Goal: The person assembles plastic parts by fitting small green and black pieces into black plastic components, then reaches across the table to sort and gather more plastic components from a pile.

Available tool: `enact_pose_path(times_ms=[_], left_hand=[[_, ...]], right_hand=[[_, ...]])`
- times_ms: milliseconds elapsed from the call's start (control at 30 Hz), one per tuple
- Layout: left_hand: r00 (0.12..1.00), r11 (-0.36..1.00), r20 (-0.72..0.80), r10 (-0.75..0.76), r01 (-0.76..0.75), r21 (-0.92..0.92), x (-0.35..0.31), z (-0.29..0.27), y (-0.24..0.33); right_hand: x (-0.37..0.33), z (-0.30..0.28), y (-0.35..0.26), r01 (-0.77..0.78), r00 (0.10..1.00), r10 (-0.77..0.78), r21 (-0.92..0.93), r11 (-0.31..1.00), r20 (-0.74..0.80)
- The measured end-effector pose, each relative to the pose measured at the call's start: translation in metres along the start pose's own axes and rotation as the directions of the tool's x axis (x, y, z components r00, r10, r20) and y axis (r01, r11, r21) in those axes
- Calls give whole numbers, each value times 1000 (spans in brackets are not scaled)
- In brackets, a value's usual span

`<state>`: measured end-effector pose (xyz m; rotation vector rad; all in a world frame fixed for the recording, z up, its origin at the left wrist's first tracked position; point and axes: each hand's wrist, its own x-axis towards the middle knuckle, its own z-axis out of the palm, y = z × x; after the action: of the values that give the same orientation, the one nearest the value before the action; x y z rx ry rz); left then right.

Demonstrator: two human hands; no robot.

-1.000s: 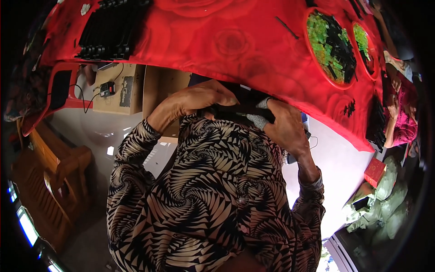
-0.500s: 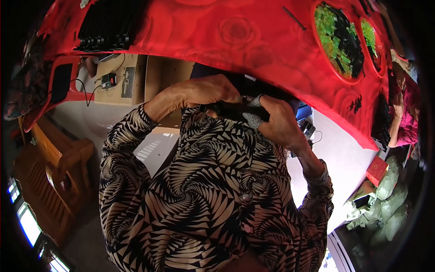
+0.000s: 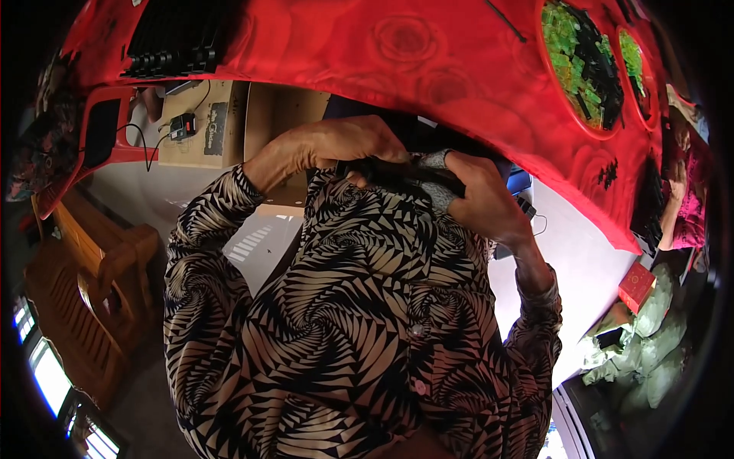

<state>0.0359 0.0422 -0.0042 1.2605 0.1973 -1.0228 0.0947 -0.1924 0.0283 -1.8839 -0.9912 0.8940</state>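
Close to my body, below the edge of the red-covered table, both hands are closed on a long black piece point(image 3: 396, 176). My left hand point(image 3: 363, 144) wraps round its left end, fingers curled under. My right hand point(image 3: 488, 197) grips the other end, with a grey speckled cloth point(image 3: 437, 196) between fingers and piece. The palms hide most of the piece, so its exact kind cannot be made out.
Black slotted parts point(image 3: 172, 38) lie stacked on the red tablecloth point(image 3: 329, 46) at the left. Two red trays hold green and black bits point(image 3: 585, 69) at the right. Below the table stand a cardboard box point(image 3: 279, 115) and a wooden chair point(image 3: 99, 283). Another person's arm point(image 3: 673, 206) is at far right.
My right hand has slid a little to the right, away from my left hand, with the grey cloth. My left hand keeps its hold in nearly the same place.
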Motion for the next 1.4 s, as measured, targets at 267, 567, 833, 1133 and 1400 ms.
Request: enact_pose_path(times_ms=[267, 567, 833, 1133, 1400], left_hand=[[1000, 1000, -9, 9, -9, -21, -1, 3, -4], [994, 994, -81, -73, 79, 79, -6, 7, 4], [991, 993, -120, -61, 73, 98, -17, 20, 18], [993, 992, -115, -2, -13, -128, -27, 26, 14], [764, 727, -481, 430, -609, -317, -24, 33, 10]], right_hand=[[5, -7, 3, 6, 994, 10, -146, 989, 109], [5, 2, 9, 36, 993, 0, -302, 953, 118], [10, 16, 5, 71, 997, -45, -487, 871, 65], [-23, -35, -5, 294, 852, -306, -97, 951, -424], [-48, -113, 49, -217, 399, -127, -228, 949, -908]])
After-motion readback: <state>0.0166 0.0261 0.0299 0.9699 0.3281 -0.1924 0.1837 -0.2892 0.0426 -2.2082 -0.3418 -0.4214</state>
